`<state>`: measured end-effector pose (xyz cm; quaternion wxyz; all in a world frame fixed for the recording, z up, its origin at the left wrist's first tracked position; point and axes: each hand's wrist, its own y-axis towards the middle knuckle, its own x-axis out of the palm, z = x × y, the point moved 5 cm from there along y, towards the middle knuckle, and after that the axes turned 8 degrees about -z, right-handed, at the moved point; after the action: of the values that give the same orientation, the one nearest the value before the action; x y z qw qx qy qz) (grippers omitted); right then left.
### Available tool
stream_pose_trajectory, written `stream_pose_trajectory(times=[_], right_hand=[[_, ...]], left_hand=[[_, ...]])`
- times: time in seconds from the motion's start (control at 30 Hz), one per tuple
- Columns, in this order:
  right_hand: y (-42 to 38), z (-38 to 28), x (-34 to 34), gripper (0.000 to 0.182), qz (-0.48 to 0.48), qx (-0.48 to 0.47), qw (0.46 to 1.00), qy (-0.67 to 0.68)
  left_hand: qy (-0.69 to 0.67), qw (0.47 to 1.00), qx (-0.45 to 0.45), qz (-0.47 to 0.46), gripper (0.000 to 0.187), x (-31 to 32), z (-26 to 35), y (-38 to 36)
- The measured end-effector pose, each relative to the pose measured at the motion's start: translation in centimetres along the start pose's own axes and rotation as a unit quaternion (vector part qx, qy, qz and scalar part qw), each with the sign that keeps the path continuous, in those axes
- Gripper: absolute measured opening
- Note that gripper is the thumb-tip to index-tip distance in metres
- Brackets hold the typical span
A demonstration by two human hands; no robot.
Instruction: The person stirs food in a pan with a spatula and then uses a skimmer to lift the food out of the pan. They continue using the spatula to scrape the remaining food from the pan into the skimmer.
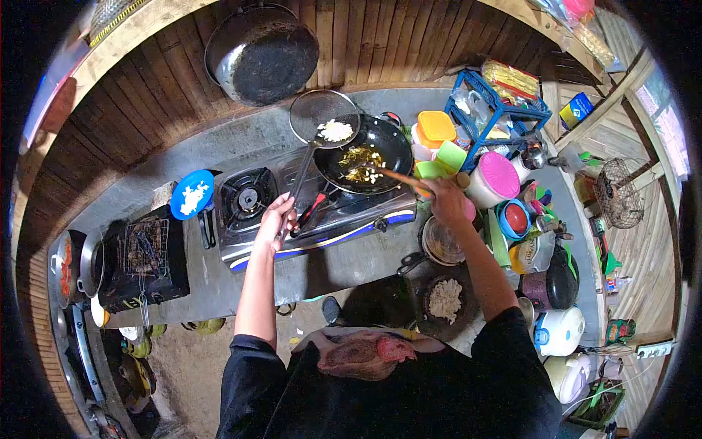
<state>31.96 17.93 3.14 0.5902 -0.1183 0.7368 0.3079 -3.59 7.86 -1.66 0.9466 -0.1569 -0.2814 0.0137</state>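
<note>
My left hand (278, 219) is closed round the long handle of a wire mesh strainer (306, 110). White pieces (335, 131) lie in the strainer, which is held over the back left rim of a black wok (398, 150). In the wok are browned, stringy bits and pale pieces (361, 165) in what looks like oil. My right hand (447, 199) grips a wooden spatula (391, 174) from the right, its tip down among the bits. The wok sits on the right side of a two-burner gas stove (314, 234), its own handle (313, 212) pointing toward me.
Left of the bare burner (248, 199) is a blue plate (180, 208) with white pieces. A grill rack (146, 245) lies farther left. Crowding the right are a blue basket (499, 110), a pink-lidded tub (499, 177) and bowls. A blackened pot (267, 62) hangs behind the stove.
</note>
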Motion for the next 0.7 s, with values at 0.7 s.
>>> stream_pose_trajectory(times=[0.7], right_hand=[[1.0, -3.2, 0.9, 0.041, -0.004, -0.023, 1.000, -0.001]], left_hand=[[0.013, 1.000, 0.019, 0.017, 0.017, -1.7, -0.7, 0.4]])
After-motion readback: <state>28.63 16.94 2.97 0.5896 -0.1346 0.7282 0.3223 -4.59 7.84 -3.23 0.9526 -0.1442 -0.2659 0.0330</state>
